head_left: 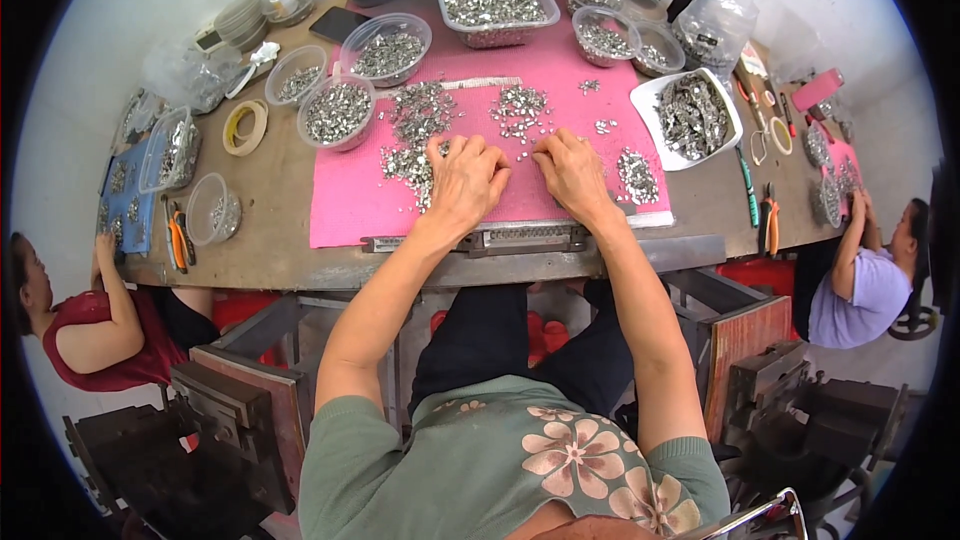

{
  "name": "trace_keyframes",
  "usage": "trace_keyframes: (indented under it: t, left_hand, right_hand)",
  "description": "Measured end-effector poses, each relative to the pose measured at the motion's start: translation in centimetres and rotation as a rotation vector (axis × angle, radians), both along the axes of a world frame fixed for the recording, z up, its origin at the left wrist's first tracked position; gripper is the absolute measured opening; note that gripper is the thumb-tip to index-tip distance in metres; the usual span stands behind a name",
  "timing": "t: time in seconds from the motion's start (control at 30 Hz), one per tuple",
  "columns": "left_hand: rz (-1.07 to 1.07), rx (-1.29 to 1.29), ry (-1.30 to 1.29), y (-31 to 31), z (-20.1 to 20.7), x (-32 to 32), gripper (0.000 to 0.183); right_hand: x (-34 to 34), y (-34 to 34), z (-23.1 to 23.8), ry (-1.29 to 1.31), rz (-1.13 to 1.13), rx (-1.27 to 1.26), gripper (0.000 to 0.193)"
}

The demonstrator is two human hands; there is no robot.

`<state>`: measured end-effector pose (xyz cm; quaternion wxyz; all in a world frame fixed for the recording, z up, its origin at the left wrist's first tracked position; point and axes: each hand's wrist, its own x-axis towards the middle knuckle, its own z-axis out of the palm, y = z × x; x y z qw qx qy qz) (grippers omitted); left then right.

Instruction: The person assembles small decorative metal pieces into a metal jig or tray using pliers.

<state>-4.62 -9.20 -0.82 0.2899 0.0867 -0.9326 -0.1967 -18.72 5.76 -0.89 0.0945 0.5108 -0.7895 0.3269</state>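
My left hand (467,180) rests on the pink mat (345,202) with its fingers curled in. Beside it lies a loose heap of small silvery metal pieces (402,168), partly covered by the hand. Facing it, a short gap away, my right hand (575,175) has thumb and fingers drawn together low over the mat. Whatever either hand pinches is hidden or too small to name. Just beyond the fingertips is another scatter of metal pieces (520,110). A narrow metal strip with a row of slots (525,237) lies along the table's front edge, below both wrists.
Clear plastic tubs of metal pieces (498,0) stand along the back. At right are a white tray (645,100) of metal parts, a green pen (748,185) and orange-handled pliers (768,220). Tape (245,128) lies at left. Co-workers sit at left (110,330) and right (865,290).
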Motion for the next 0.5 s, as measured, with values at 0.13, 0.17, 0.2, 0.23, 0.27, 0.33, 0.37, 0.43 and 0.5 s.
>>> trace_keyframes:
  t: [0.13, 0.17, 0.2, 0.23, 0.27, 0.33, 0.37, 0.43, 0.5]
  left_hand:
    - [0.003, 0.005, 0.038, 0.2, 0.1, -0.8, 0.011]
    - [0.005, 0.006, 0.037, 0.2, 0.0, -1.1, 0.011]
    - [0.016, -0.021, 0.045, 0.1, -0.3, -1.3, 0.012]
    - [0.027, -0.048, 0.053, 0.0, -0.4, -1.5, 0.012]
    - [0.029, -0.048, 0.053, -0.1, -0.5, -1.6, 0.012]
    - [0.008, -0.017, 0.075, 0.0, -0.6, -1.6, 0.012]
    - [0.006, -0.016, 0.073, 0.0, -0.6, -1.7, 0.012]
    - [-0.013, -0.043, 0.042, -0.1, -0.4, -1.7, 0.011]
    - [-0.018, -0.06, 0.029, -0.1, -0.1, -2.0, 0.011]
  right_hand:
    - [-0.2, -0.4, 0.0, -0.017, 0.01, 0.016, 0.008]
    - [-0.1, -0.5, 0.1, -0.04, 0.014, 0.004, 0.008]
    - [0.0, -0.5, 0.1, -0.04, 0.016, 0.005, 0.008]
    - [0.0, -0.6, 0.4, -0.049, 0.03, 0.019, 0.008]
    - [0.1, -0.6, 0.5, -0.057, 0.044, 0.033, 0.008]
    - [0.1, -0.6, 0.6, -0.068, 0.052, 0.031, 0.009]
    - [0.1, -0.6, 0.6, -0.078, 0.059, 0.029, 0.009]
    - [-0.1, -0.6, 0.7, -0.053, 0.067, 0.056, 0.009]
    - [-0.4, -0.8, 0.9, -0.031, 0.073, 0.085, 0.009]
